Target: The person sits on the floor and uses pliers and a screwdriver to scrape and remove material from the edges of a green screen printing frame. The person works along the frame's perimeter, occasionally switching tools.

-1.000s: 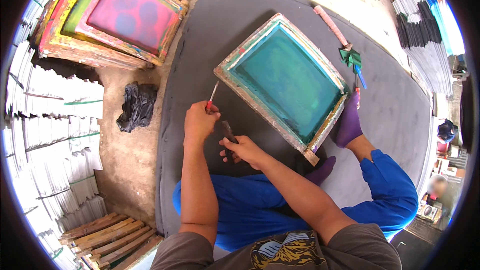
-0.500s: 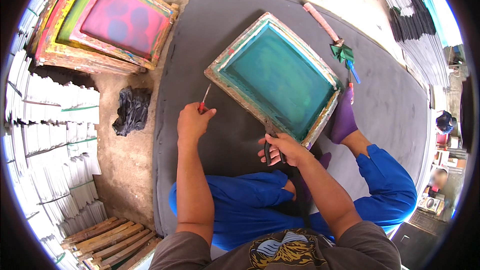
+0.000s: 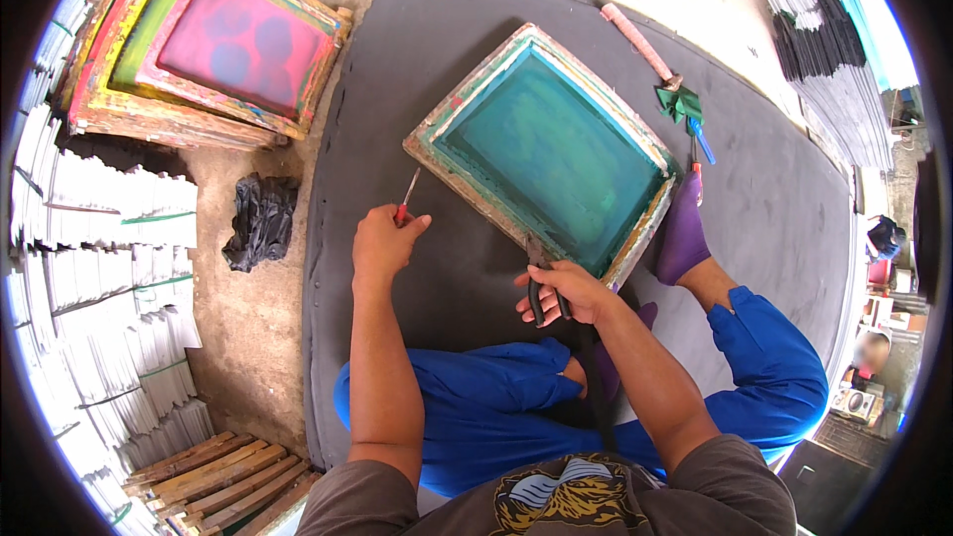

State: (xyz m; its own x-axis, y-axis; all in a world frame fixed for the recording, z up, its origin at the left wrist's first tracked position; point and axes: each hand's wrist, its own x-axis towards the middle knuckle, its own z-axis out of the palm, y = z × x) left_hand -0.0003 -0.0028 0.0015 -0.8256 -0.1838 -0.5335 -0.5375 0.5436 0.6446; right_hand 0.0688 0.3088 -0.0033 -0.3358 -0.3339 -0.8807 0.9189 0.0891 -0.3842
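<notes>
A wooden screen-printing frame with teal mesh (image 3: 551,144) lies tilted on a dark grey mat (image 3: 417,60). My left hand (image 3: 382,243) grips a red-handled screwdriver (image 3: 405,201), its tip pointing at the frame's near left corner. My right hand (image 3: 561,293) holds black-handled pliers (image 3: 541,293) at the frame's near edge. I sit on the mat in blue trousers, and my foot in a purple sock (image 3: 683,233) rests against the frame's right corner.
A stack of screen frames, the top one pink (image 3: 238,45), lies at the upper left. A crumpled black bag (image 3: 260,218) sits on the concrete. White sheet stacks (image 3: 99,268) line the left side. A pink-handled tool (image 3: 640,45) and green cloth (image 3: 680,101) lie beyond the frame.
My right hand with the pliers has moved right from near my left hand to the teal frame's near edge. The left hand with the screwdriver has stayed near the frame's left corner.
</notes>
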